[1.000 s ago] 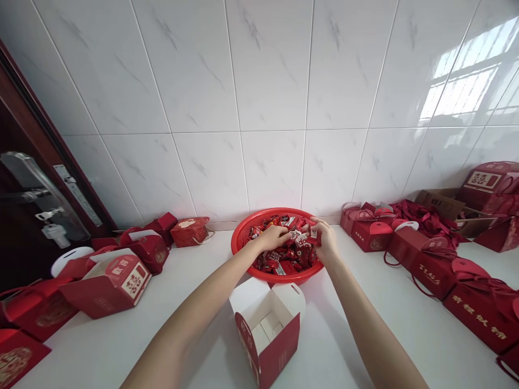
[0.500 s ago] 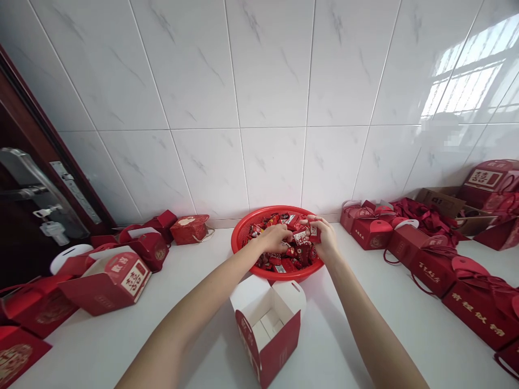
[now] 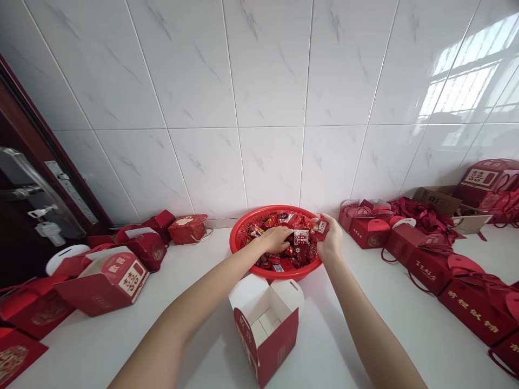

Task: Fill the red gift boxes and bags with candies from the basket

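Note:
A red plastic basket full of small wrapped candies stands against the tiled wall. Over its middle, my left hand reaches in with fingertips on the candies; what its curled fingers hold, if anything, is too small to tell. At the basket's right rim, my right hand is closed round a red candy packet with white print. Between my forearms, just in front of the basket, a red box stands with its white flaps up and nothing visible inside.
Closed and part-open red gift boxes line the left side. More tied red boxes run along the right, with ribbons and a cardboard box behind. A door handle shows at far left.
My right hand has moved slightly right, away from my left hand, with the red packet in it. My left hand has stayed over the basket's middle.

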`<action>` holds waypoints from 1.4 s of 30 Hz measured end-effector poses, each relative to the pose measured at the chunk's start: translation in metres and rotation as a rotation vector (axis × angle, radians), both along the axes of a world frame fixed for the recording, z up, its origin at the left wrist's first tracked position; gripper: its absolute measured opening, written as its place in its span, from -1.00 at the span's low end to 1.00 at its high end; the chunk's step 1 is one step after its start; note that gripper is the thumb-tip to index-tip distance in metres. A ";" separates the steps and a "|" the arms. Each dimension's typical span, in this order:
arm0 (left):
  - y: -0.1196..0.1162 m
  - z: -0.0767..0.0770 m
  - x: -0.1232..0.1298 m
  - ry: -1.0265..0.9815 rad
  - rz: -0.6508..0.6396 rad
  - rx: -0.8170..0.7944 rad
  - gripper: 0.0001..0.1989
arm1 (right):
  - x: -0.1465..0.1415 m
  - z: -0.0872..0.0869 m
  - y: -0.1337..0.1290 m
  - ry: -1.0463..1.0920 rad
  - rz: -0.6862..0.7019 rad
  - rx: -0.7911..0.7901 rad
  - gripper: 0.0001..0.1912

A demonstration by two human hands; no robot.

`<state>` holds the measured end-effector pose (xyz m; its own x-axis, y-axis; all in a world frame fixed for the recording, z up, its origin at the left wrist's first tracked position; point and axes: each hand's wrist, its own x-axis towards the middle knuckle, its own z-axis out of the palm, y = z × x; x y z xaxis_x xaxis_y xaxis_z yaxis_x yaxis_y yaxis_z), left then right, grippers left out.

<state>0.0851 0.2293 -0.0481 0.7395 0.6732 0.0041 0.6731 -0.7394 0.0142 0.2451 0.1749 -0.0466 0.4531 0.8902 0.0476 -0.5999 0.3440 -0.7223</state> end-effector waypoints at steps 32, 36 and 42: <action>0.033 0.002 0.001 -0.249 0.273 -0.487 -0.81 | -0.005 0.003 -0.001 0.025 -0.036 0.015 -0.78; 0.033 0.004 -0.003 -0.379 0.328 -0.486 -0.78 | -0.004 0.002 -0.001 0.019 -0.041 0.005 -0.76; 0.032 0.007 -0.008 -0.495 0.330 -0.444 -0.67 | -0.004 0.004 -0.003 0.002 -0.041 -0.005 -0.76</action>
<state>0.0774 0.2610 -0.0411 0.4803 0.8762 -0.0398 0.6966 -0.3535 0.6243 0.2411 0.1718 -0.0424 0.4891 0.8712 0.0425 -0.5871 0.3649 -0.7226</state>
